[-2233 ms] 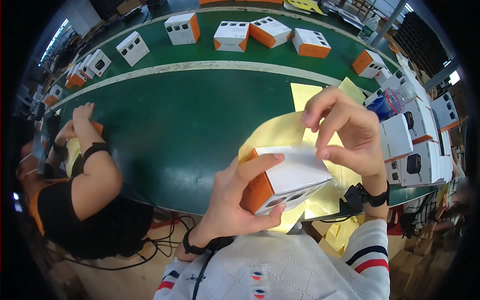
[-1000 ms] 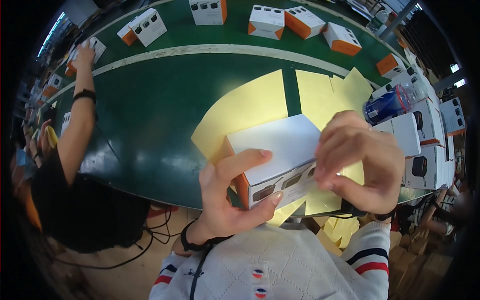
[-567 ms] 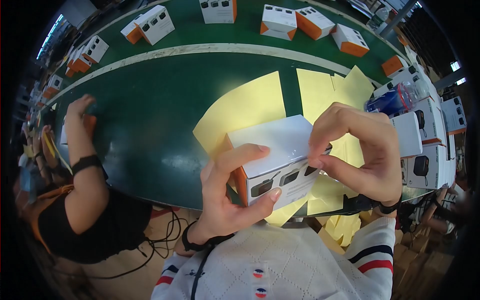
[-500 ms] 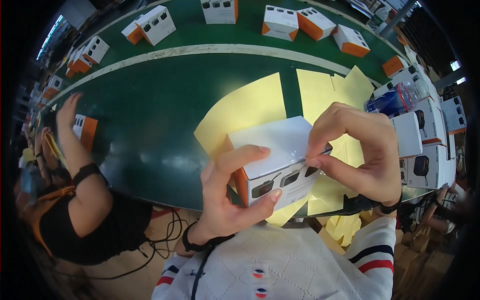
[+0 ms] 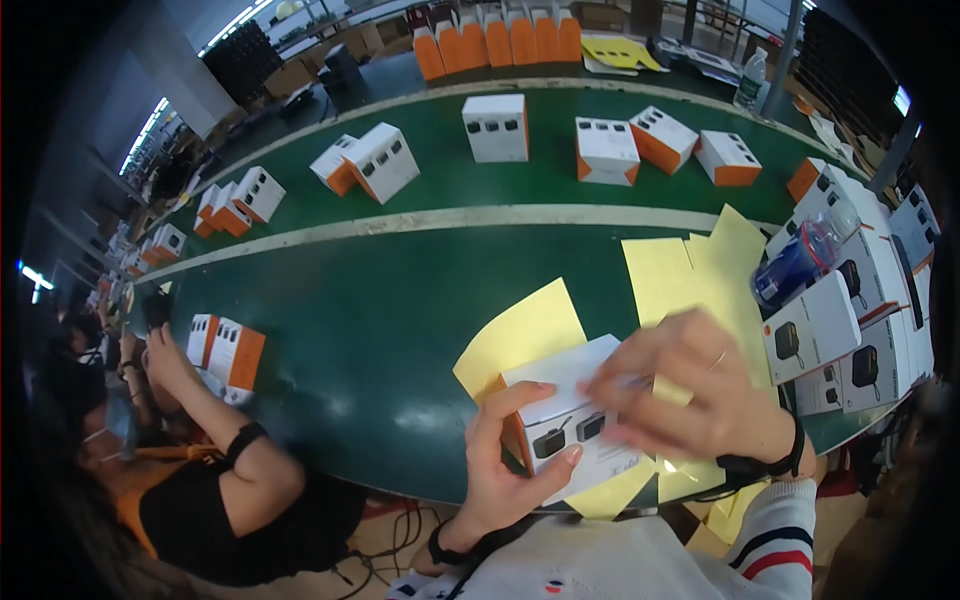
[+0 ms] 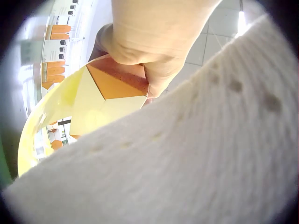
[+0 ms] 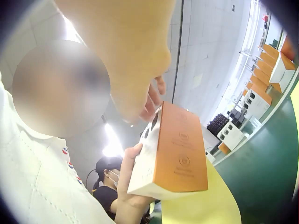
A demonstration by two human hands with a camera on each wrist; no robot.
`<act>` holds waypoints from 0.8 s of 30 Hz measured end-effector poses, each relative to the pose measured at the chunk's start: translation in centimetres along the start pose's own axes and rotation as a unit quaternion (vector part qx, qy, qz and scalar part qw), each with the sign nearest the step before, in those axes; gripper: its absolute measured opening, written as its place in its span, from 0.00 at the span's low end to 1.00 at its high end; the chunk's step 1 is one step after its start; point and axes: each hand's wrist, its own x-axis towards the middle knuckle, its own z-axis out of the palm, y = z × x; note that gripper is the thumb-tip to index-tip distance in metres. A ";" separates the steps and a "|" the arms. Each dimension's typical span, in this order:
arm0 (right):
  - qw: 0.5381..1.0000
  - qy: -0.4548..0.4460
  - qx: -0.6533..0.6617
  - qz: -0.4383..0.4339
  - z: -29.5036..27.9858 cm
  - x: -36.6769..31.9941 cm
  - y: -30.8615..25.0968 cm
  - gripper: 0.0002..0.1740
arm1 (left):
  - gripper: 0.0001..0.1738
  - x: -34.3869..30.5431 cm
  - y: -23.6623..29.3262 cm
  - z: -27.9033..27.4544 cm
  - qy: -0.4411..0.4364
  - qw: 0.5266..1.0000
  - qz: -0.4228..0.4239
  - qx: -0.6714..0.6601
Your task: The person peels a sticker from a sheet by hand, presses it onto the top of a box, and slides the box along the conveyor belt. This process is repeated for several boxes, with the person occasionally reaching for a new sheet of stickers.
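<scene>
My left hand holds a white-and-orange product box close over the near table edge. Its fingers lie on the white top and the thumb on the printed front, which shows small dark devices. At the box's right end my right hand is blurred, bent fingers over the top edge and thumb near the front; I cannot tell whether it pinches anything. The right wrist view shows the box's orange end, with the right fingertips close at its upper edge. In the left wrist view a sleeve covers much of the scene.
Yellow sheets lie under and beyond the box. Stacked boxes and a blue-labelled bottle stand at right. More boxes line the far strip past a pale divider. Another person works at left.
The head view has tilted up, so everything sits lower in it. My right hand has gone from a fingertip hold at the box edge to a blurred motion over it. The left keeps its grip.
</scene>
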 end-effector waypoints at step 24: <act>0.984 0.007 -0.068 0.163 16.1 14.4 19.5 0.31 | 0.45 1.2 1.5 -11.1 0.328 0.938 -0.070 -0.086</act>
